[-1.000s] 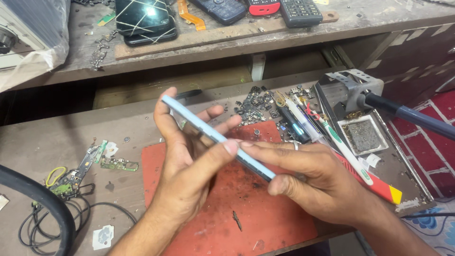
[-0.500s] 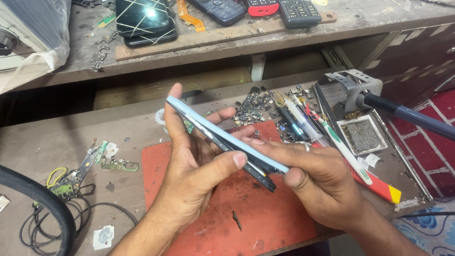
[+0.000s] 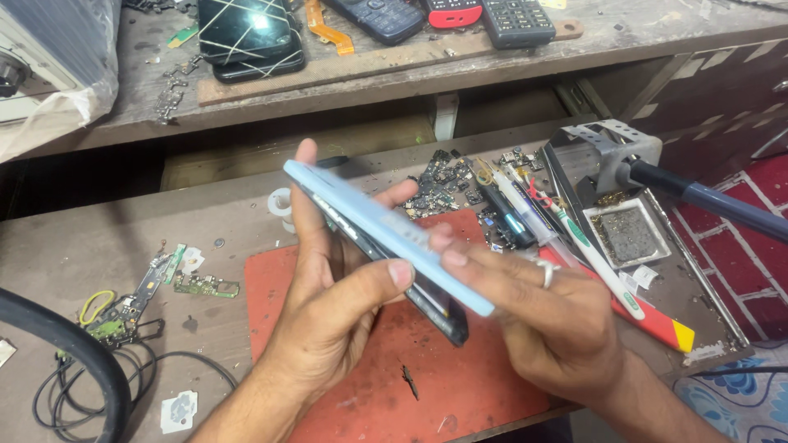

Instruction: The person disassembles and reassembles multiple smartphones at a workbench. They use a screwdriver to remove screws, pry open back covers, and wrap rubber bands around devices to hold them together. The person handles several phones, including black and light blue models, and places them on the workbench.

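**Both hands on a light-blue phone above the red mat**

Nearest to me, my left hand [image 3: 341,316] comes up from the lower edge of the view, its grip closed around a slim light-blue phone [image 3: 390,234]: the thumb presses the near side while the fingers wrap behind it. My right hand [image 3: 546,324], a ring on one finger, closes on the phone's lower right end, fingertips laid along the blue back. The phone is held edge-on, tilted from upper left down to lower right, clear of the bench. A dark panel [image 3: 435,308] shows just under the blue shell, parted from it towards the lower end; I cannot tell how far it is attached.

Below the hands lies a red mat [image 3: 386,385] on the bench [image 3: 82,238]. To the left sit small green circuit boards [image 3: 160,283] and a thick black cable [image 3: 78,353]. Right of the mat lie a toothbrush [image 3: 591,254] and a red-handled tool with a yellow tip [image 3: 648,320], beside a metal stand [image 3: 603,148] holding a blue-handled iron [image 3: 722,205]. Past the hands is a heap of small dark parts [image 3: 443,184].

Farthest off, a shelf [image 3: 394,61] carries a cracked black phone [image 3: 246,29] and keypad handsets [image 3: 517,20].
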